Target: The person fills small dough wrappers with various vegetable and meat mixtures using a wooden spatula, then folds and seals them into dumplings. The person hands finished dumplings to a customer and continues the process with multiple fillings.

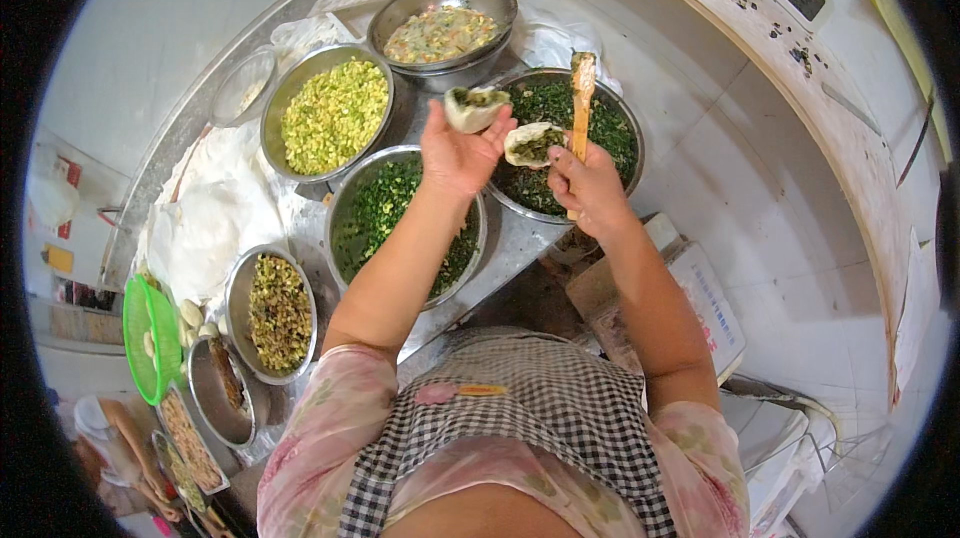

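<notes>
My left hand [463,155] is palm up, with a white dough piece [470,116] on its fingers. Dark green filling shows in the dough's open top. In my right hand [592,189] are a wooden spatula [582,107], its blade pointing up and smeared, and a second open dough piece [529,148] with green filling, held by thumb and fingers. Both hands are above the metal table. A steel bowl of chopped dark greens [615,122] lies beneath my right hand. Under my left forearm sits another steel bowl of chopped greens and yellow bits [386,189], partly hidden.
Left of my hands stand bowls of yellow-green filling [334,114], pale mixed filling [442,35] and brownish filling [277,313]. White flour or cloth [214,230] covers the table's left side, near a green basket [146,343]. A person's arm [135,440] shows at lower left.
</notes>
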The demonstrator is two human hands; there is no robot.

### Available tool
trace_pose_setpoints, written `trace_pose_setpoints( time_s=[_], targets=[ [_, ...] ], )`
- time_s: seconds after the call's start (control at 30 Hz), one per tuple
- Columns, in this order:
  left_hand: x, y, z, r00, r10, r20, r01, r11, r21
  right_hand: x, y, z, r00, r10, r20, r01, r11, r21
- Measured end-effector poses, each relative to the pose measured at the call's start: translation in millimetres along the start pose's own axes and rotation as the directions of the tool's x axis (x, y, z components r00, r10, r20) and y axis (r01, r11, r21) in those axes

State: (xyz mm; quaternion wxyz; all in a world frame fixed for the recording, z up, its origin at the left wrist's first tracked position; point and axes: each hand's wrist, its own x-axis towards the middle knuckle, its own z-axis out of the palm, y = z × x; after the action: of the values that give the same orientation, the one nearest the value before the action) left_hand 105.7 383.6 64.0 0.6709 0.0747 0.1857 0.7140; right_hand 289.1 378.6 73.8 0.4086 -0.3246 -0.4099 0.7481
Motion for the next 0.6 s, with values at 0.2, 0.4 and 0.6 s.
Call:
trace_pose_setpoints(
  time_s=[0.2, 0.4, 0.6],
  targets=[
    [-14.2, 15.0, -46.4, 0.965, -0.228, -0.125, 0.233, 0.972, 0.025, 7.6, -16.0, -2.4, 0.998, 0.058, -0.02, -0.06, 0.99, -0.128],
    [-47.1, -16.1, -16.6, 0.895, -0.344, 0.284, 0.159, 0.841, 0.517, 17.3, 0.0, 3.7, 0.982, 0.137, -0.132, -0.155, 0.979, -0.135],
    [-42.0, -19.6, -21.0, 0.927, -0.284, 0.245, 0.122, 0.845, 0.52, 18.0, -0.8, 7.2, 0.986, 0.141, -0.093, -0.159, 0.96, -0.231]
  ],
)
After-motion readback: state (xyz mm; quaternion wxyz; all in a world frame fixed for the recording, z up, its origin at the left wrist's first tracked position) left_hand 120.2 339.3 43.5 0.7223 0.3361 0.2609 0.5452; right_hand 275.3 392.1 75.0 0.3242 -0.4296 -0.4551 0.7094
